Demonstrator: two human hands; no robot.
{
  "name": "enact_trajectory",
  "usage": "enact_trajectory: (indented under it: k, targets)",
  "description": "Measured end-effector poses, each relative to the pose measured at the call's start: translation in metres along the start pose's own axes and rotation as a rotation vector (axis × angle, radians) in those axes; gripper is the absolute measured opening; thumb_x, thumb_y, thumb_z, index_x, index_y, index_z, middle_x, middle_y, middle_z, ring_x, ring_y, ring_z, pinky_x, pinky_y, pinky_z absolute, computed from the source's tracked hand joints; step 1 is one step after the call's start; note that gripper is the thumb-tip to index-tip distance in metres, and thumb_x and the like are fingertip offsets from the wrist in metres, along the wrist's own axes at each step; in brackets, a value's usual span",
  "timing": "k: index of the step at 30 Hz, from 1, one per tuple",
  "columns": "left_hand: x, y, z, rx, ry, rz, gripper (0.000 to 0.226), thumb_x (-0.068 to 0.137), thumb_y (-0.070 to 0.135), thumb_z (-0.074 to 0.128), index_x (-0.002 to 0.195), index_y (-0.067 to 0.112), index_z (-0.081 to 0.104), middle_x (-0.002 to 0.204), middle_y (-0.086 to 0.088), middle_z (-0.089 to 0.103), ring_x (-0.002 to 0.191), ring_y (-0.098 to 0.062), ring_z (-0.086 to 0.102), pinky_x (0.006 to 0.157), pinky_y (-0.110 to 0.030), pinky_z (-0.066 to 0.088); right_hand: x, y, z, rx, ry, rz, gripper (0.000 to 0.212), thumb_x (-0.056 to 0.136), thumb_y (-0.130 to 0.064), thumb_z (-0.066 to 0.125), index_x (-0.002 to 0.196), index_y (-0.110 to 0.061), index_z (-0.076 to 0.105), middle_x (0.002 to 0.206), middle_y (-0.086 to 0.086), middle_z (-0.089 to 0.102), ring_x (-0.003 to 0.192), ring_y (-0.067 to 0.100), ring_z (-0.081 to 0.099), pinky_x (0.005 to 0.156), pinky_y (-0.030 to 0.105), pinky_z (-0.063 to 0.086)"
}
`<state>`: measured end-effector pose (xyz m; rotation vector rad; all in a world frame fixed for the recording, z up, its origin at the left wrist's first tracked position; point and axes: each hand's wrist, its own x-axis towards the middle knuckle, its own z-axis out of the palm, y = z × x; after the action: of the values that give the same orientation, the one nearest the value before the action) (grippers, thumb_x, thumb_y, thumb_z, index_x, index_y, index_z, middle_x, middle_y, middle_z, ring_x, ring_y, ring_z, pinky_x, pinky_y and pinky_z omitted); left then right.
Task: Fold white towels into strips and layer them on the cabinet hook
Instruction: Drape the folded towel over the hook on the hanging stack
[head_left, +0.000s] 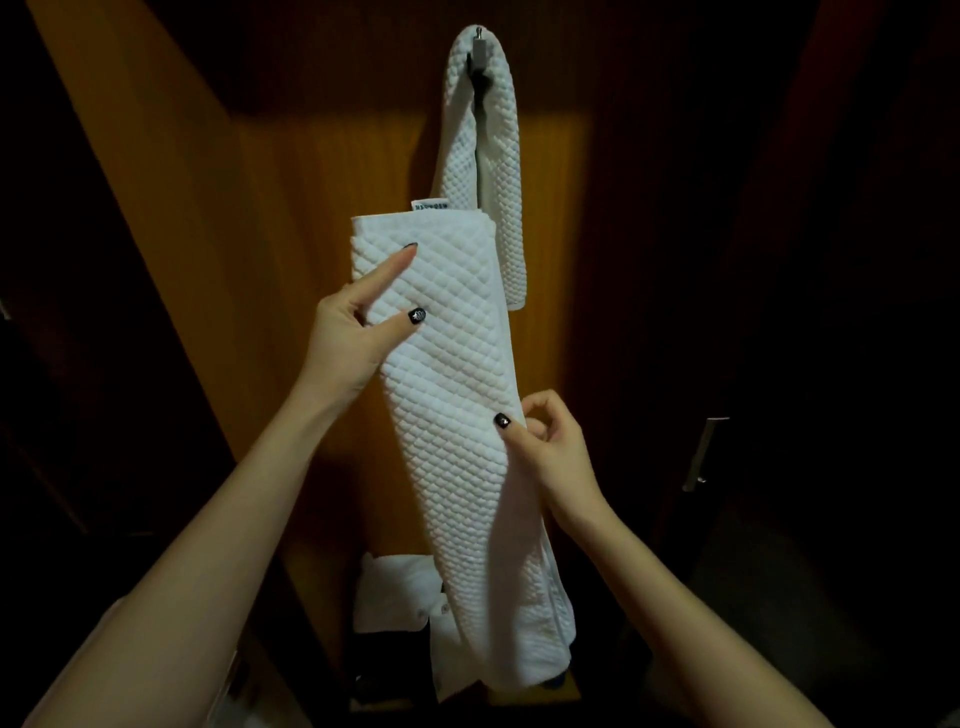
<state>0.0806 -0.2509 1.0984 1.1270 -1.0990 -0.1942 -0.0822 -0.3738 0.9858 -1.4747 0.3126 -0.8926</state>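
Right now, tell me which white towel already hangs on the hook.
The narrow towel draped over the hook, top centre; the wider towel is gripped by left hand and right hand.

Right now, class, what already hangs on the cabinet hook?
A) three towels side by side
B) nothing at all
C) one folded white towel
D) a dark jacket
C: a single white quilted towel drapes over the hook, while the left hand and right hand hold a second towel below it.

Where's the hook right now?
Head view, top centre: the hook pokes out above the hung towel draped over it, up and right of the held towel.
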Motion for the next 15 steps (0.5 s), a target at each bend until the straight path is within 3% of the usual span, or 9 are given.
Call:
enact_trajectory:
  k: [3,4,6,8,9,10,13,15]
  targets:
    - [0.009,-0.003,0.006,-0.077,0.003,-0.008,0.056,0.083,-0.007,0.066,0.124,0.031,0.061,0.116,0.022,0.068,0.113,-0.005,0.063,0.083,-0.02,0.054,0.014,-0.002,-0.012,0.031,-0.103,0.138,0.011,0.091,-0.009,0.066,0.098,-0.012,0.057,0.072,0.006,0.07,0.062,0.015,0.065,0.055,0.024,0.05]
    - [0.012,-0.003,0.008,-0.123,-0.007,-0.03,0.057,0.083,-0.007,0.065,0.125,0.031,0.062,0.117,0.019,0.068,0.114,-0.008,0.063,0.084,-0.022,0.055,0.017,-0.004,-0.016,-0.004,-0.168,0.145,0.005,0.092,-0.009,0.065,0.092,-0.012,0.061,0.07,0.002,0.069,0.061,0.011,0.063,0.056,0.02,0.048]
    - [0.018,-0.003,0.013,-0.207,-0.063,-0.077,0.058,0.081,-0.007,0.066,0.124,0.031,0.064,0.121,0.013,0.068,0.117,-0.012,0.062,0.085,-0.026,0.055,0.024,-0.006,-0.026,-0.071,-0.245,0.097,0.014,0.092,-0.01,0.065,0.078,-0.014,0.064,0.075,-0.004,0.066,0.067,0.006,0.061,0.064,0.018,0.048]
    - [0.023,-0.002,0.017,-0.272,-0.112,-0.106,0.057,0.08,-0.006,0.065,0.124,0.03,0.065,0.123,0.01,0.067,0.118,-0.013,0.061,0.085,-0.027,0.055,0.029,-0.011,-0.033,-0.11,-0.278,0.062,0.014,0.089,-0.01,0.067,0.077,-0.016,0.07,0.11,-0.001,0.067,0.103,0.007,0.063,0.091,0.024,0.046]
    - [0.025,-0.001,0.019,-0.296,-0.125,-0.111,0.057,0.08,-0.007,0.064,0.124,0.028,0.064,0.124,0.009,0.067,0.119,-0.014,0.061,0.086,-0.027,0.055,0.033,-0.013,-0.036,-0.11,-0.312,0.063,0.011,0.088,-0.013,0.067,0.08,-0.016,0.074,0.127,0.001,0.061,0.121,0.009,0.056,0.103,0.029,0.041]
    - [0.027,-0.001,0.02,-0.316,-0.136,-0.115,0.056,0.08,-0.007,0.062,0.125,0.027,0.063,0.124,0.008,0.067,0.119,-0.014,0.061,0.086,-0.027,0.055,0.035,-0.015,-0.036,-0.101,-0.354,0.061,0.009,0.088,-0.016,0.067,0.086,-0.012,0.075,0.133,0.003,0.058,0.127,0.011,0.051,0.107,0.032,0.038]
    - [0.033,-0.001,0.021,-0.359,-0.166,-0.144,0.055,0.082,-0.006,0.062,0.125,0.027,0.064,0.126,0.007,0.066,0.12,-0.017,0.06,0.086,-0.03,0.056,0.039,-0.019,-0.034,-0.072,-0.432,0.073,0.023,0.094,-0.011,0.06,0.104,0.008,0.067,0.11,0.012,0.067,0.1,0.02,0.061,0.09,0.036,0.046]
    - [0.039,-0.002,0.017,-0.344,-0.116,-0.162,0.054,0.081,-0.006,0.064,0.123,0.028,0.067,0.124,0.006,0.067,0.118,-0.018,0.062,0.085,-0.031,0.056,0.039,-0.023,-0.03,-0.086,-0.417,0.07,0.017,0.096,-0.009,0.057,0.088,-0.01,0.072,0.082,-0.004,0.068,0.075,0.015,0.054,0.072,0.032,0.04]
